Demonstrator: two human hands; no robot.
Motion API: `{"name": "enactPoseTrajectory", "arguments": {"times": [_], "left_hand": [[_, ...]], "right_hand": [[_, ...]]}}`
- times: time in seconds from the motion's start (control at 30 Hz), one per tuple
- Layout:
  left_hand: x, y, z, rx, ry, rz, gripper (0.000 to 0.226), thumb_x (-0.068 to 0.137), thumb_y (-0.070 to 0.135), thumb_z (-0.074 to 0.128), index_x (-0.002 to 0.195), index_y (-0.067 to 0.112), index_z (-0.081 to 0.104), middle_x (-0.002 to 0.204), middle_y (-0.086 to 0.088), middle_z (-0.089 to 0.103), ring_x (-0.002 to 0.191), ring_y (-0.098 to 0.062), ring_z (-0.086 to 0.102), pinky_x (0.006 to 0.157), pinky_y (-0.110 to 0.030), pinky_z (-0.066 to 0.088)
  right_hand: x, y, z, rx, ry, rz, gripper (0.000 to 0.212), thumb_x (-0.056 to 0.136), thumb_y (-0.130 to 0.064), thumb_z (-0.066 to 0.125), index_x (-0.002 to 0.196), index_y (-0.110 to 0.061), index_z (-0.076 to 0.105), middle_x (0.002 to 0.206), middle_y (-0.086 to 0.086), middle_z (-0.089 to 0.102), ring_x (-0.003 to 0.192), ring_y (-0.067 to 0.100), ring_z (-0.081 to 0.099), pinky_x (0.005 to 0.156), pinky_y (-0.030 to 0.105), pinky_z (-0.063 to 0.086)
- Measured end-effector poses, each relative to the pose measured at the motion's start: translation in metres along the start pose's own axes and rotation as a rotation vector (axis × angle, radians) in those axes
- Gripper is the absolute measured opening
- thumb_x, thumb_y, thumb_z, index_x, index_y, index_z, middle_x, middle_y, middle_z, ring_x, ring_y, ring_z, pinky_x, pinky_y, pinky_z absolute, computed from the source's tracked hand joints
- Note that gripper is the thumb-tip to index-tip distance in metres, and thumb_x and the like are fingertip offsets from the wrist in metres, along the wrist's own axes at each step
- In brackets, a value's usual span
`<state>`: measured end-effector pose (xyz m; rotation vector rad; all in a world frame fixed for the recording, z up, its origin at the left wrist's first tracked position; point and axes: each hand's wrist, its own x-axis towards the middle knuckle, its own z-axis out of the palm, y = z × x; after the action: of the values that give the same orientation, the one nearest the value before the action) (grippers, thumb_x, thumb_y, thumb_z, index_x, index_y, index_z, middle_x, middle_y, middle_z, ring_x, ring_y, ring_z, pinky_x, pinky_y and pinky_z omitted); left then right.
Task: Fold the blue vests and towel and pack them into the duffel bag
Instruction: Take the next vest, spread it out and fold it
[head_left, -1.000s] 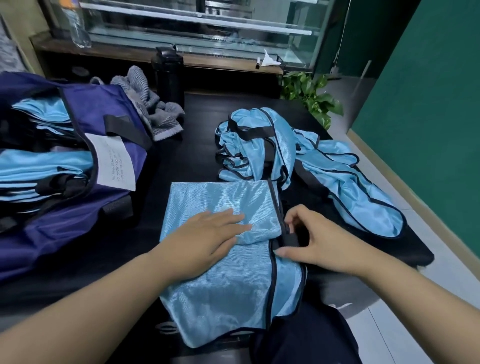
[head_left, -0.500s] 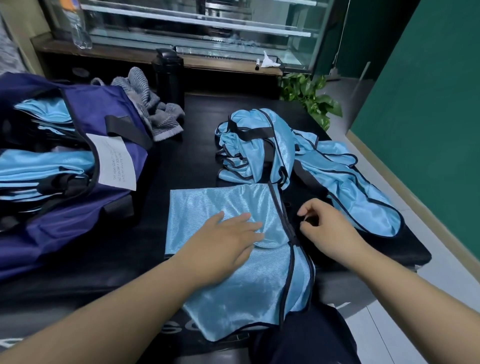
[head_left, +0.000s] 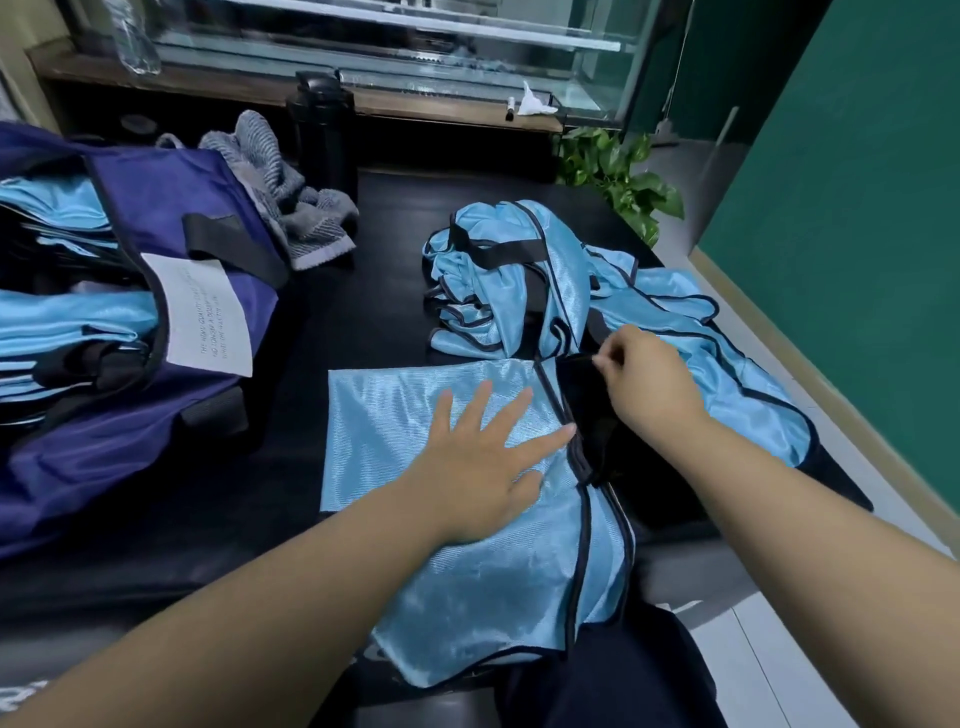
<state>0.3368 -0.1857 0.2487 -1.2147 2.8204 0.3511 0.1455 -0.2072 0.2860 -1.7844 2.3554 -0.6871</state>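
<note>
Lengthwise, vest (head_left: 467, 587) toward the person.

left hand (head_left: 480, 467) flattens vest (head_left: 395, 415); right hand (head_left: 649, 384) pinches strap (head_left: 582, 374).

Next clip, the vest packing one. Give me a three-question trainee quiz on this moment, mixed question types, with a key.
1. True or false: the left hand lies flat with spread fingers on the vest being folded.
2. What does the right hand pinch? A) the grey towel B) the black strap at that vest's edge C) the bag's white label
3. Fill in: the grey towel lies crumpled beside the ____.

Key: 1 true; 2 B; 3 duffel bag, which already holds folded blue vests.
</note>
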Motion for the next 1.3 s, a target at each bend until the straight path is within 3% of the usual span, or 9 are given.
{"name": "enactPoseTrajectory", "arguments": {"times": [0.17,0.33,0.47,0.67,0.8,0.9,1.0,1.13,1.3], "left_hand": [[0.003,-0.001,-0.006,-0.119,-0.023,-0.009,0.05,0.102,0.042,0.021,0.146,0.05,-0.001,0.16,0.009,-0.007,0.146,-0.021,-0.016,0.113,-0.057,-0.013],[0.009,-0.052,-0.029,-0.126,0.237,-0.208,0.04,0.101,0.029,0.037,0.14,0.026,0.038,0.144,0.002,0.039,0.134,-0.023,0.03,0.108,-0.041,0.027],[0.005,-0.1,-0.052,-0.11,0.009,-0.451,0.046,0.095,0.037,0.053,0.136,0.022,0.039,0.134,-0.003,0.043,0.126,-0.026,0.039,0.101,-0.042,0.033],[0.013,-0.126,-0.079,-0.285,-0.323,-0.371,0.027,0.072,0.037,0.081,0.085,0.019,0.065,0.076,0.008,0.066,0.076,-0.014,0.06,0.069,-0.022,0.046],[0.014,-0.129,-0.091,-0.424,-0.207,-0.336,0.024,0.071,0.033,0.082,0.079,0.014,0.07,0.077,0.003,0.072,0.069,-0.012,0.062,0.071,-0.024,0.05],[0.014,-0.134,-0.105,-0.346,0.123,-0.357,0.029,0.073,0.035,0.081,0.074,0.013,0.061,0.071,0.0,0.061,0.068,-0.018,0.054,0.063,-0.029,0.04],[0.01,-0.135,-0.115,-0.34,0.488,-0.397,0.033,0.075,0.036,0.078,0.067,0.019,0.052,0.07,0.005,0.055,0.076,-0.023,0.052,0.074,-0.037,0.037],[-0.014,-0.127,-0.117,-0.385,0.666,-0.313,0.032,0.075,0.029,0.078,0.063,0.025,0.048,0.062,0.011,0.053,0.064,-0.009,0.046,0.078,-0.04,0.038],[-0.073,-0.101,-0.095,-0.389,0.605,-0.106,0.026,0.073,0.034,0.077,0.068,0.026,0.053,0.073,0.021,0.061,0.064,0.002,0.051,0.07,-0.03,0.035]], "right_hand": [[0.006,-0.028,-0.001,-0.083,0.066,-0.161,0.028,0.084,-0.001,0.047,0.111,-0.008,0.051,0.115,0.012,0.05,0.111,0.03,0.042,0.088,0.038,0.036],[0.007,-0.061,0.003,-0.289,-0.218,-0.495,0.034,0.092,-0.017,0.047,0.126,-0.018,0.051,0.125,0.002,0.053,0.119,0.023,0.042,0.099,0.038,0.029],[0.021,-0.06,0.004,-0.416,-0.551,-0.4,0.044,0.093,-0.007,0.044,0.134,-0.023,0.041,0.118,-0.001,0.052,0.119,0.022,0.043,0.11,0.043,0.016],[0.04,-0.063,-0.007,-0.584,-0.742,-0.389,0.037,0.091,-0.026,0.06,0.122,-0.009,0.052,0.118,0.006,0.055,0.101,0.025,0.053,0.077,0.03,0.038],[0.051,-0.06,-0.01,-0.661,-0.621,-0.376,0.015,0.089,-0.024,0.058,0.097,-0.012,0.054,0.093,0.0,0.051,0.094,0.026,0.05,0.09,0.039,0.036],[0.056,-0.057,-0.019,-0.494,-0.365,-0.34,0.003,0.089,-0.015,0.049,0.091,-0.017,0.048,0.08,-0.002,0.05,0.091,0.025,0.051,0.106,0.046,0.019],[0.054,-0.058,-0.028,-0.331,-0.069,-0.37,0.006,0.088,-0.013,0.049,0.093,-0.015,0.047,0.08,-0.001,0.05,0.084,0.022,0.046,0.11,0.045,0.017],[0.033,-0.057,-0.042,-0.195,0.097,-0.462,0.012,0.083,-0.011,0.054,0.087,-0.018,0.045,0.082,-0.001,0.051,0.078,0.022,0.042,0.092,0.037,0.031],[-0.028,-0.039,-0.059,-0.187,0.129,-0.593,0.017,0.073,-0.011,0.062,0.081,-0.018,0.048,0.068,-0.011,0.041,0.072,0.019,0.04,0.074,0.031,0.025]]}}
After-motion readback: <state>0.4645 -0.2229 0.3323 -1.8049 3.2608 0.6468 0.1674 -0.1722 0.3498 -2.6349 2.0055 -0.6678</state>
